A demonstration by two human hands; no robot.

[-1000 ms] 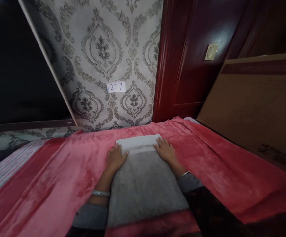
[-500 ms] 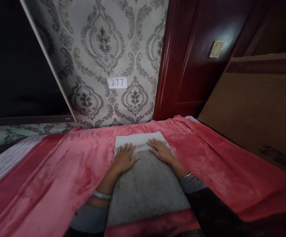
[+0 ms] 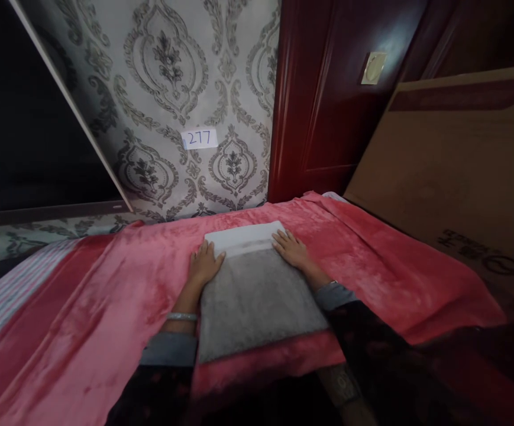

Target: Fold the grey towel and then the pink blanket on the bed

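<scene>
A grey cloth [image 3: 257,302] with a whitish band along its far end lies flat on a pink-red plush blanket [image 3: 145,296]. It looks like a towel. My left hand [image 3: 204,262] rests on the cloth's far left edge, fingers out and thumb toward the middle. Over on the far right edge, my right hand [image 3: 293,249] lies with its fingers stretched across the border of the pale band. Both hands are open and press lightly or simply rest; which of the two cannot be told. A bracelet circles my left wrist.
Beyond the blanket stands a patterned wall with a paper label [image 3: 199,139] reading 277. A dark screen [image 3: 30,130] is at the left, a dark red wooden panel [image 3: 314,100] behind on the right. A large cardboard box [image 3: 456,160] leans at the right. Striped fabric [image 3: 12,290] shows at left.
My hands have moved outward to the cloth's side edges, the left one further left. The view has shifted, so wall and blanket sit differently in the picture.
</scene>
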